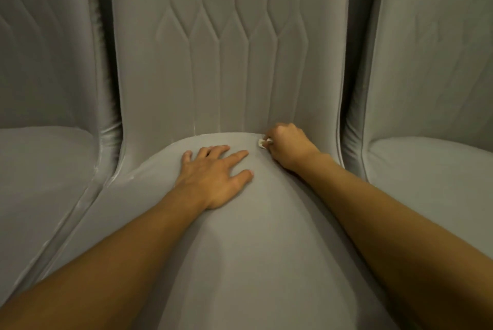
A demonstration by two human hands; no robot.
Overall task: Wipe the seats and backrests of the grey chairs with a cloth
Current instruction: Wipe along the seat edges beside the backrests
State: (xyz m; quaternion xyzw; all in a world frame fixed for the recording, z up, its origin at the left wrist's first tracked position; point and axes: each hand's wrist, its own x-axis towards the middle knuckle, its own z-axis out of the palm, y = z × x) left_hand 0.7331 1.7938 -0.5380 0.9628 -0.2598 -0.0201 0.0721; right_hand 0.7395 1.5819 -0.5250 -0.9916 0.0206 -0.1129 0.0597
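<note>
Cloth [262, 142] bunched in gripping right hand [286, 144]; left hand [213, 177] flat, fingers spread, on seat [253, 249].

Left of middle chair [232, 62], hard against its backrest edge: narrow gap [108, 76], dim. There, pale fuzzy strip [94, 4] runs down upper part of it; blurred, so you can't tell what it's made of. Right of middle chair: second narrow gap [344, 95], darker, in deep shadow; inside, you can make out nothing.
</note>
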